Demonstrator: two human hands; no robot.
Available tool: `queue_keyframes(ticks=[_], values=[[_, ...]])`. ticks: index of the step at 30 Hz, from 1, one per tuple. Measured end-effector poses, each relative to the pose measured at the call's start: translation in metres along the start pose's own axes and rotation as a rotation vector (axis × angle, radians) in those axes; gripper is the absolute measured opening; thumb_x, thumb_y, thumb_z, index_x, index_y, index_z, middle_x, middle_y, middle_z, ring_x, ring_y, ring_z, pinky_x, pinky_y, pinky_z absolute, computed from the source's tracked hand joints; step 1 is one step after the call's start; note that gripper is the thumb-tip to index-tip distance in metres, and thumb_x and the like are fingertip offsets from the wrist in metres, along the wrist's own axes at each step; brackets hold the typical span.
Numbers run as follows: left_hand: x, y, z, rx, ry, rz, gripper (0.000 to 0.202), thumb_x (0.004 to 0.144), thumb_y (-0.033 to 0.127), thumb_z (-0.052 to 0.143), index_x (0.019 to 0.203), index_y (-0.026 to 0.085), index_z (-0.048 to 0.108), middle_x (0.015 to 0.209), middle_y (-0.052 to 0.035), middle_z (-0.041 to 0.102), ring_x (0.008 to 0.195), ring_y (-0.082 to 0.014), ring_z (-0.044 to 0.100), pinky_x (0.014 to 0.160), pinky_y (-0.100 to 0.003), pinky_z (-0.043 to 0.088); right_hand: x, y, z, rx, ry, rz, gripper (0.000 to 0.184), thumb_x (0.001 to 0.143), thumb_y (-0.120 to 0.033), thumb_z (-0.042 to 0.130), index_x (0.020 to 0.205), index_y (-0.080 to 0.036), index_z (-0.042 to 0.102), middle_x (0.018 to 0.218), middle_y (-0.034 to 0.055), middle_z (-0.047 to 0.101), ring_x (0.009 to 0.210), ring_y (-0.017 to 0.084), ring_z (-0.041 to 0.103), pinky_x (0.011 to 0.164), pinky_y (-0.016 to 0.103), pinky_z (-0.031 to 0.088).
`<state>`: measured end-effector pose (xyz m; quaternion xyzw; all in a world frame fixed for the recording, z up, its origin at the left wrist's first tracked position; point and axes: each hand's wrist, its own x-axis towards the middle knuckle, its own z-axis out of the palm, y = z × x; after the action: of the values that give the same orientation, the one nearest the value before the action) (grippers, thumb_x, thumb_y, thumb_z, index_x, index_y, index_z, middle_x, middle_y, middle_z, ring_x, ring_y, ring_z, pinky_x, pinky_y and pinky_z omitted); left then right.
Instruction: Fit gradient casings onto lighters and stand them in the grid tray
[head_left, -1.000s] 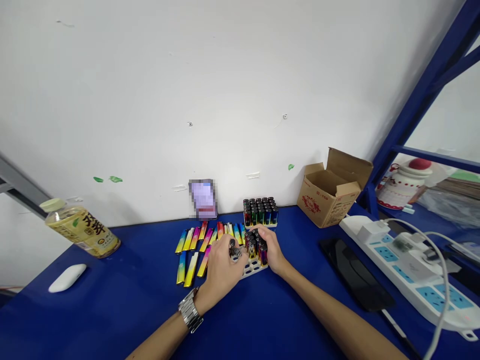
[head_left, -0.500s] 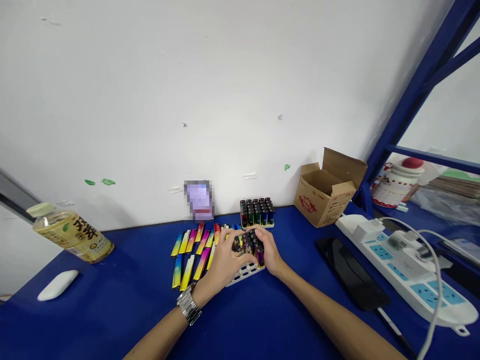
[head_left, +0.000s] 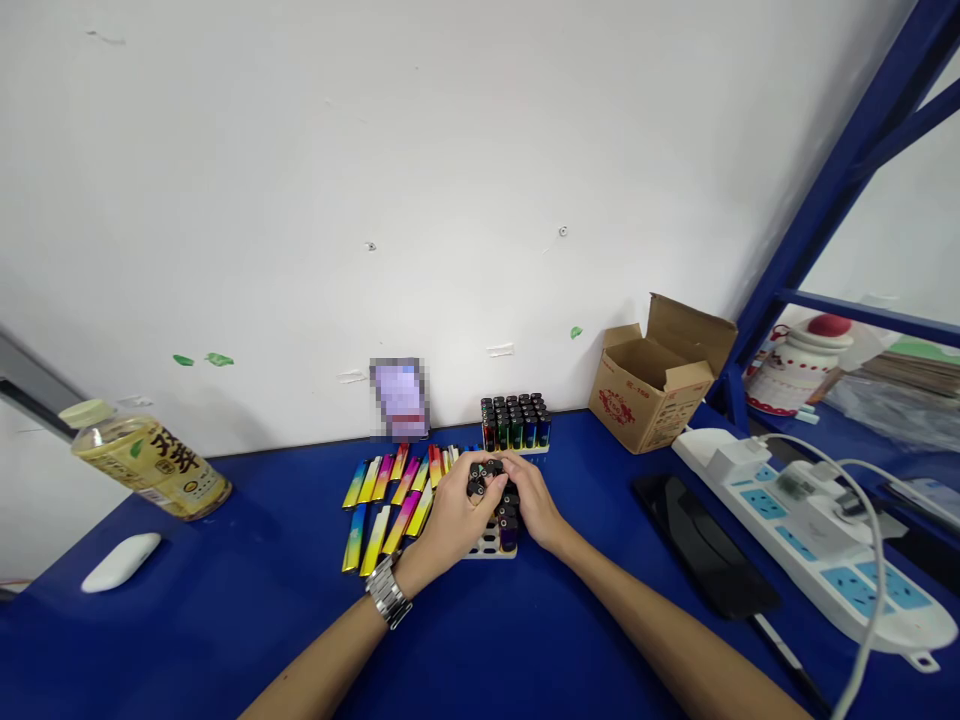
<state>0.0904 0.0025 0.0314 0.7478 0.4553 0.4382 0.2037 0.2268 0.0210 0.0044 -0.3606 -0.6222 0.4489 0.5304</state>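
Observation:
My left hand (head_left: pixel 452 505) is closed around several small dark cylinders (head_left: pixel 508 522) with black tops. They stand in a white perforated tray (head_left: pixel 487 551), whose front left holes are bare. My right hand (head_left: pixel 536 507) cups the same group from the right, its fingers curled against the far side. The two hands nearly meet at the back, and part of the tray and cylinders is hidden behind the fingers. Left of my left hand lie rows of shiny, flat, bright-coloured oblong pieces (head_left: pixel 375 541). Behind the hands a second group of dark-topped cylinders (head_left: pixel 515 424) stands upright in another white tray.
An open cardboard box (head_left: pixel 634 405) sits at the back right. Nearer are a black phone (head_left: pixel 705 545) and a white power strip (head_left: pixel 814 560) with cables. At left are a drink bottle (head_left: pixel 150 460) and a white mouse (head_left: pixel 121 563). A blurred-out screen (head_left: pixel 400 398) leans on the wall.
The tray between my hands has turned to sit squarer to me. My left hand has shifted slightly right and up, its thumb now over the cylinders; several cylinder tops lean toward the left.

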Motion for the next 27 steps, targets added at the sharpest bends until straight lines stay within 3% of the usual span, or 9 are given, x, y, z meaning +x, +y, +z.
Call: queue_keyframes(ticks=[10, 12, 15, 21, 23, 27], values=[[0.003, 0.008, -0.004, 0.053, 0.127, 0.185, 0.011, 0.085, 0.025, 0.054, 0.093, 0.018, 0.058, 0.085, -0.0034, 0.066, 0.077, -0.0143, 0.063, 0.072, -0.026, 0.049, 0.0, 0.0, -0.001, -0.036, -0.045, -0.017, 0.03, 0.089, -0.032, 0.033, 0.079, -0.018, 0.057, 0.079, 0.0031, 0.06, 0.082, 0.019, 0.055, 0.078, 0.029, 0.04], [0.008, 0.013, -0.01, 0.038, 0.177, 0.099, 0.012, 0.083, 0.028, 0.057, 0.089, 0.018, 0.059, 0.078, -0.0012, 0.065, 0.07, -0.0128, 0.061, 0.067, -0.024, 0.048, 0.0, 0.0, -0.001, -0.031, -0.05, 0.0, 0.031, 0.091, -0.034, 0.034, 0.081, -0.017, 0.059, 0.083, 0.003, 0.061, 0.082, 0.019, 0.055, 0.076, 0.028, 0.04], [0.015, 0.014, -0.02, -0.066, 0.244, -0.134, 0.021, 0.08, 0.037, 0.06, 0.085, 0.017, 0.06, 0.068, 0.0018, 0.062, 0.058, -0.0106, 0.056, 0.056, -0.021, 0.044, 0.0, 0.001, -0.001, -0.029, -0.051, 0.025, 0.033, 0.091, -0.035, 0.034, 0.082, -0.017, 0.06, 0.081, 0.0018, 0.061, 0.079, 0.018, 0.055, 0.073, 0.027, 0.039], [0.02, -0.005, -0.036, -0.461, 0.318, -0.479, 0.038, 0.068, 0.049, 0.068, 0.084, 0.016, 0.059, 0.06, 0.0029, 0.058, 0.05, -0.0102, 0.054, 0.047, -0.02, 0.042, 0.0, 0.005, 0.0, -0.012, -0.084, 0.004, 0.034, 0.091, -0.033, 0.033, 0.075, -0.018, 0.058, 0.076, 0.0017, 0.06, 0.075, 0.017, 0.055, 0.073, 0.028, 0.04], [0.021, -0.014, -0.05, -0.49, 0.257, -0.615, 0.039, 0.064, 0.049, 0.071, 0.079, 0.015, 0.058, 0.053, 0.004, 0.056, 0.042, -0.0095, 0.05, 0.039, -0.02, 0.037, 0.0, 0.006, 0.0, 0.009, -0.088, 0.007, 0.032, 0.091, -0.033, 0.034, 0.076, -0.018, 0.059, 0.076, 0.0021, 0.061, 0.075, 0.017, 0.056, 0.074, 0.028, 0.041], [0.021, -0.031, -0.083, -0.292, -0.042, -0.804, 0.034, 0.062, 0.043, 0.071, 0.061, 0.018, 0.049, 0.04, 0.0045, 0.051, 0.03, -0.0072, 0.038, 0.031, -0.018, 0.024, 0.0, 0.006, 0.0, 0.001, -0.085, 0.015, 0.032, 0.09, -0.033, 0.035, 0.076, -0.018, 0.059, 0.074, 0.0026, 0.061, 0.074, 0.018, 0.056, 0.073, 0.029, 0.041]])
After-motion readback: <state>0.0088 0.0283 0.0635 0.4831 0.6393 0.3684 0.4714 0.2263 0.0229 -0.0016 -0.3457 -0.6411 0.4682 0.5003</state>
